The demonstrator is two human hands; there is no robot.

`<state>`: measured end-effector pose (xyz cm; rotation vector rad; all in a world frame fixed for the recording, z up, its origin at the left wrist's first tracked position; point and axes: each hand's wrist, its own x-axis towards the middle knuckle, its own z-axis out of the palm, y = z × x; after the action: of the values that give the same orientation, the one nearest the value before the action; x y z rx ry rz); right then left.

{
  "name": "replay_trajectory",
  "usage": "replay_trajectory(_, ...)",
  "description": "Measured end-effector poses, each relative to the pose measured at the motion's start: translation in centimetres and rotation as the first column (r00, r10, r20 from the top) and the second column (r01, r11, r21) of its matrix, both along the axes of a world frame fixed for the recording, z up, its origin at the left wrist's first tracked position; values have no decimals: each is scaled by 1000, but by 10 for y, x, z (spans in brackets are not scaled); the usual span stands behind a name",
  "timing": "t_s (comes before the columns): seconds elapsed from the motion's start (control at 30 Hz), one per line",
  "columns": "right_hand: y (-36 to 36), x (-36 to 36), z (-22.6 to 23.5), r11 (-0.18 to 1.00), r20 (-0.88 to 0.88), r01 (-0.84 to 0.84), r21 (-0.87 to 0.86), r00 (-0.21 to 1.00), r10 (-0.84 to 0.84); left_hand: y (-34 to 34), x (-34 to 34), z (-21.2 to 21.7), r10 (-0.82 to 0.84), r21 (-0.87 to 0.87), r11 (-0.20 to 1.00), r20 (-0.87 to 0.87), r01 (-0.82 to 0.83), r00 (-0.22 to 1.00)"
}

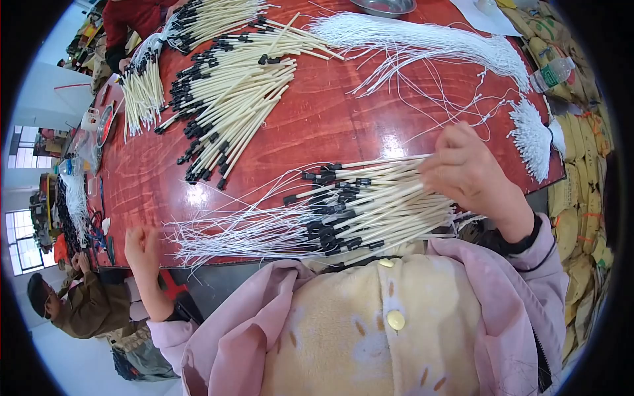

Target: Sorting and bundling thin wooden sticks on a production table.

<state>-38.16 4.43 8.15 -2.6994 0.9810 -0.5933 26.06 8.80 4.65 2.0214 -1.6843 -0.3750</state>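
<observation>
A bundle of pale sticks (389, 204) with black end pieces (323, 228) lies along the near edge of the table, right in front of me. White strings (244, 237) trail leftward from those black ends. My right hand (469, 165) is over the bundle's right end, fingers curled together beside the tip of the uppermost stick; whether it grips that stick is hidden. At the left, past the loose string tips, my left hand (141, 251) is raised near the table edge. Its fingers are drawn together and slightly blurred, and anything between them is too thin to make out.
Larger piles of black-tipped sticks (238, 99) cover the far left of the red table (330, 125). A long hank of white strings (422, 36), a tied string bundle (528, 135), a plastic bottle (553, 74) and a metal bowl (386, 5) are farther right. Other people sit left.
</observation>
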Motion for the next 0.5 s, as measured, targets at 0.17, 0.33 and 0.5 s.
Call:
replay_trajectory(0.17,16,-11,-5,983,21,9,182,1000,-13,-14,-75,1,-267,-72,934,507,349,819)
replay_trajectory(0.33,7,-22,-17,974,-38,183,135,983,-180,-84,-257,26,-525,-50,850,-146,524,839)
replay_trajectory(0.5,-17,-26,-50,961,-68,260,92,965,-254,-117,-395,-18,-828,51,560,-1,827,561)
